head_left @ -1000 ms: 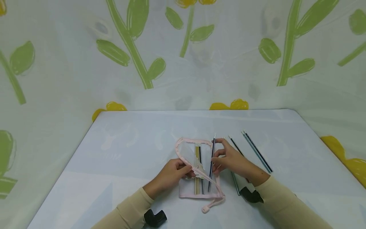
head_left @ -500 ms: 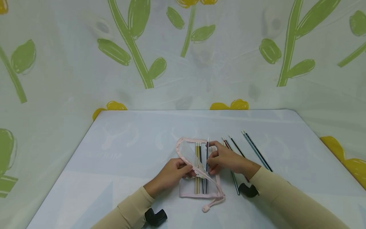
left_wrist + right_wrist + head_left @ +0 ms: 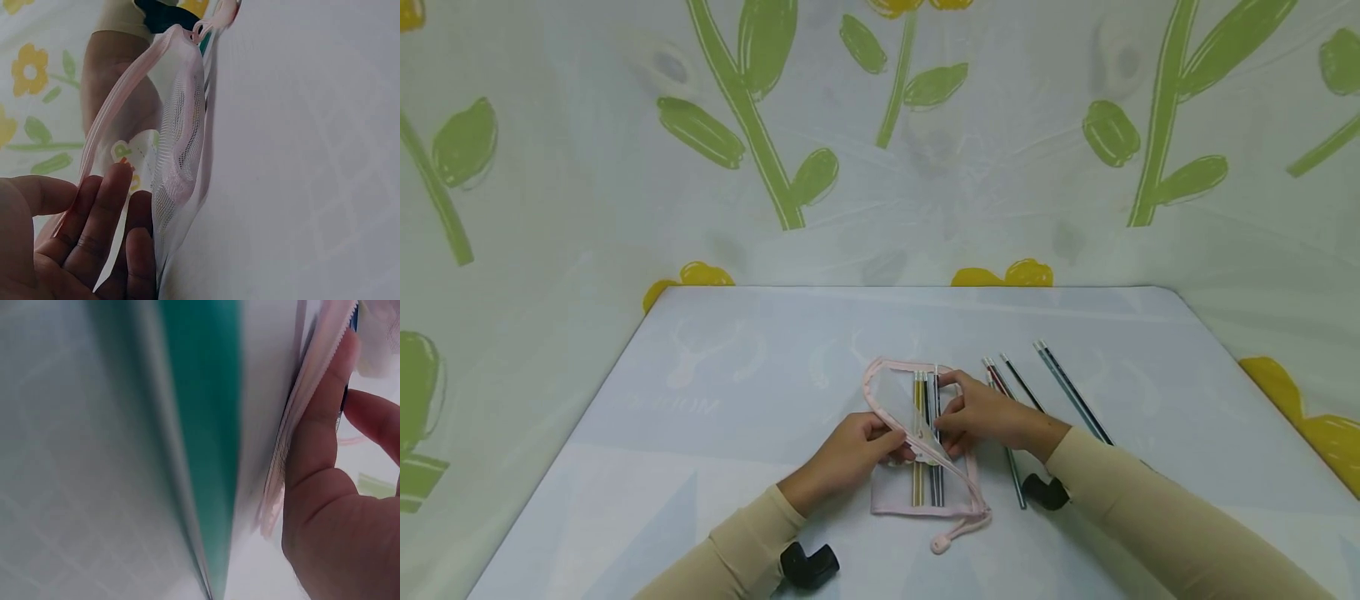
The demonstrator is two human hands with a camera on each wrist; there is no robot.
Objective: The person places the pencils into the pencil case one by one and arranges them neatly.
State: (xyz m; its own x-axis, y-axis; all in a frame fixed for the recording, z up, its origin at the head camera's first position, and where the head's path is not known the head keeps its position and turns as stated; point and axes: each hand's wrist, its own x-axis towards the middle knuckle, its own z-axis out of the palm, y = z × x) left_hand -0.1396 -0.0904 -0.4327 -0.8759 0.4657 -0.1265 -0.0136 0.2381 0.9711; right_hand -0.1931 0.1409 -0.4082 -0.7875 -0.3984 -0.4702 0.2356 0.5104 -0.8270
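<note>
A clear mesh pouch (image 3: 901, 512) with pink zipper edging lies on the table, its top flap peeled open. My left hand (image 3: 842, 458) pinches the flap's pink edge (image 3: 100, 134) between thumb and fingers, lifting it. Inside the pouch lie yellow pencils (image 3: 917, 485) and dark ones beside them. Over the opening, my right hand (image 3: 988, 414) holds a dark pencil (image 3: 937, 400) at the right of that row. In the right wrist view the thumb and a finger sit on either side of this pencil (image 3: 342, 411), most of which is hidden.
Right of the pouch, several loose pencils lie slanted: a blue and dark pair (image 3: 1072, 390), a dark one (image 3: 1021, 381) and a green one (image 3: 1016, 481) partly under my right arm. A pink zipper pull (image 3: 942, 543) hangs off the pouch's near corner.
My right hand has moved left with the dark pencil, bringing it from the pouch's right edge to beside the other pencils inside. The left hand keeps its hold on the flap.
</note>
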